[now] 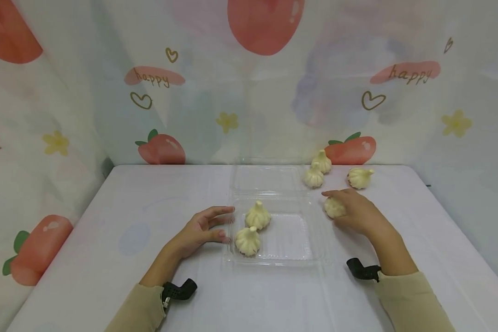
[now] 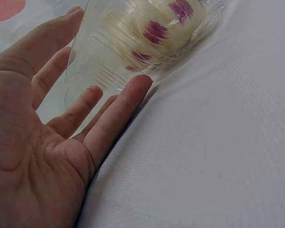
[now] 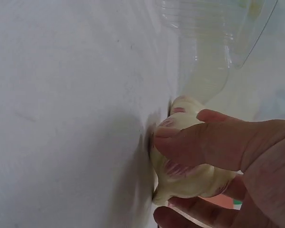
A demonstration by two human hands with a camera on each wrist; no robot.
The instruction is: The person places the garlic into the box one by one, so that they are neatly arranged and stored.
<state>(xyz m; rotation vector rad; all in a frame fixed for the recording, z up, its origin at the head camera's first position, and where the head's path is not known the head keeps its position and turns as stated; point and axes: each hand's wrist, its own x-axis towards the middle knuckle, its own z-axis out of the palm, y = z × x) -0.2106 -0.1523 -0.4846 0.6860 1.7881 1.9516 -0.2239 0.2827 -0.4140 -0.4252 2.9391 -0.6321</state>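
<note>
A clear plastic clamshell box [image 1: 288,235] lies opened out, its lid [image 1: 269,179] at the back. Two garlic bulbs, one [image 1: 257,215] behind the other [image 1: 247,241], stand in the left of its base. My left hand [image 1: 201,230] is at the box's left wall, fingers extended and thumb apart; in the left wrist view its fingertips [image 2: 137,85] are right at the ribbed plastic. To the right of the box, my right hand [image 1: 354,210] holds a garlic bulb [image 1: 334,208] between thumb and fingers. The right wrist view shows purple streaks on that bulb [image 3: 180,170], low over the white cloth.
At the back right stand two garlic bulbs close together, one [image 1: 322,161] behind the other [image 1: 313,177], overlapping the lid's right edge. Another bulb [image 1: 359,178] lies farther right. A white cloth covers the table [image 1: 149,193], with a printed backdrop [image 1: 265,101] behind it.
</note>
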